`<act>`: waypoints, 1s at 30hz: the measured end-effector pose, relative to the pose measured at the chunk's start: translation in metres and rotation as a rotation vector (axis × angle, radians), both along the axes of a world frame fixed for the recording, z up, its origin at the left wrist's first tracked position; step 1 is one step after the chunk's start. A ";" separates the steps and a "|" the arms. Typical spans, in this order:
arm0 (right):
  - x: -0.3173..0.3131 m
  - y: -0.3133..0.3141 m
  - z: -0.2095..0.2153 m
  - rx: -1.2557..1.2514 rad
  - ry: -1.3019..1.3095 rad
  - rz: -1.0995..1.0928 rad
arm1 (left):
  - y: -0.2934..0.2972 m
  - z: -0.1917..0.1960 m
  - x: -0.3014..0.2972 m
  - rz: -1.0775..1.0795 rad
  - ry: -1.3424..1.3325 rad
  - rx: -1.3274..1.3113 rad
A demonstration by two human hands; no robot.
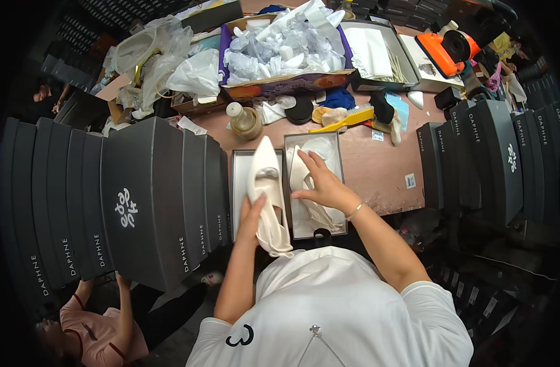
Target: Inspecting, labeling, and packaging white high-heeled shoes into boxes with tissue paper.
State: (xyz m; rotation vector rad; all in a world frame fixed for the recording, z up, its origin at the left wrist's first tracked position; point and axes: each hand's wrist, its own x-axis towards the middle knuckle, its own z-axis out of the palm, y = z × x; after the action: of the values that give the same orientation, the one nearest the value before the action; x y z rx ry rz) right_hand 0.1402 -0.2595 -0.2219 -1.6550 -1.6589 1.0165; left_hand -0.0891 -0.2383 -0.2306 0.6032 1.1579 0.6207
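My left hand (250, 218) grips a cream pointed-toe shoe (265, 166) around its side, toe pointing away from me. The shoe is held above an open, pale-lined box part (241, 164). Beside it on the right, a grey shoebox (339, 160) holds a matching cream shoe (297, 173) and white tissue paper (321, 147). Over that second shoe spreads my right hand (329, 187), thumb and fingers apart. Whether its fingertips touch the shoe is hard to make out.
Dark shoeboxes line both the left (148, 189) and right (466, 153) sides. Beyond my hands are a glass bottle (246, 122), a yellow-handled brush (347, 120) and a carton of crumpled plastic (280, 85). An orange tape dispenser (442, 52) sits far right. Another person (102, 327) is at lower left.
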 end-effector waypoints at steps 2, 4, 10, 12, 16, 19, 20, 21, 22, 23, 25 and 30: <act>0.012 -0.032 -0.007 -0.240 -0.240 0.106 | 0.018 -0.007 -0.012 0.169 0.666 0.682; -0.004 -0.058 -0.028 -0.455 -0.352 0.205 | 0.023 0.005 -0.016 0.116 0.392 0.652; -0.019 -0.056 0.016 -0.056 -0.027 -0.028 | -0.039 -0.013 0.044 0.052 -0.164 -0.133; -0.030 -0.054 0.032 -0.050 -0.001 0.182 | -0.038 -0.019 0.057 0.012 -0.345 -0.114; -0.025 -0.041 0.047 0.160 0.254 -0.013 | -0.016 -0.019 0.065 0.232 -0.339 -0.063; 0.004 -0.025 0.053 0.176 0.060 0.060 | 0.003 -0.021 0.043 -0.042 -0.623 -0.089; 0.004 -0.022 0.050 0.159 0.041 0.141 | 0.005 -0.016 0.044 -0.076 -0.688 -0.113; -0.001 -0.022 0.050 0.156 -0.026 0.153 | -0.002 -0.011 0.051 -0.001 -0.589 -0.134; -0.009 -0.022 0.049 0.154 -0.095 0.167 | -0.009 0.009 0.067 0.076 -0.492 -0.154; -0.016 -0.021 0.048 0.149 -0.159 0.182 | -0.015 0.005 0.065 -0.013 -0.478 -0.186; -0.011 -0.021 0.043 0.027 -0.190 0.222 | -0.023 0.001 0.070 -0.040 -0.422 -0.169; 0.000 -0.027 0.010 0.115 -0.273 0.117 | -0.021 0.003 0.074 -0.138 -0.364 -0.205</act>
State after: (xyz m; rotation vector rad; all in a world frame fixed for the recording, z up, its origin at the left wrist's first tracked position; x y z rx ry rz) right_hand 0.1398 -0.2870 -0.2122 -1.6952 -1.9724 0.7572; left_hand -0.0151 -0.2592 -0.2280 0.3720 0.8177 0.4625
